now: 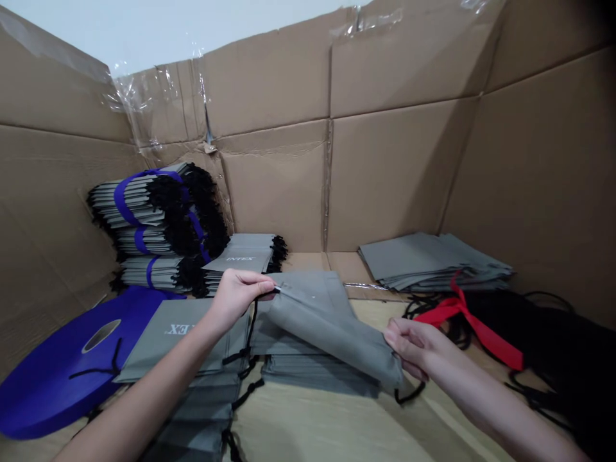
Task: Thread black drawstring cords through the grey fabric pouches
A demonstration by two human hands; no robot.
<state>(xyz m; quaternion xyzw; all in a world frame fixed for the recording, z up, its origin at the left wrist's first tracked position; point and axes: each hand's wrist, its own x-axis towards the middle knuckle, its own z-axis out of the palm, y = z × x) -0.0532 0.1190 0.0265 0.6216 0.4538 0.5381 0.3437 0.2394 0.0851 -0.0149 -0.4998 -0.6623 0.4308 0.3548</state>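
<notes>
A grey fabric drawstring pouch [332, 337] is stretched at a slant between my two hands, its body puckered into folds. My left hand [243, 292] pinches its upper left corner, where a small pale tip shows by the fingertips. At the lower right end, my right hand [411, 346] grips the cloth with curled fingers. A black cord [409, 394] loops out below that hand. Under the pouch lies a stack of flat grey pouches [312, 372]. Left of it, partly behind my left forearm, are printed grey pouches [168, 337] with knotted black cords.
Bundles of pouches tied with blue ribbon [149, 224] are piled at back left, above a large blue ribbon roll [52, 372]. More grey pouches [433, 260] lie at back right. Black cords [553, 340] with a red ribbon [491, 333] sit at right. Cardboard walls [274, 186] surround the work surface.
</notes>
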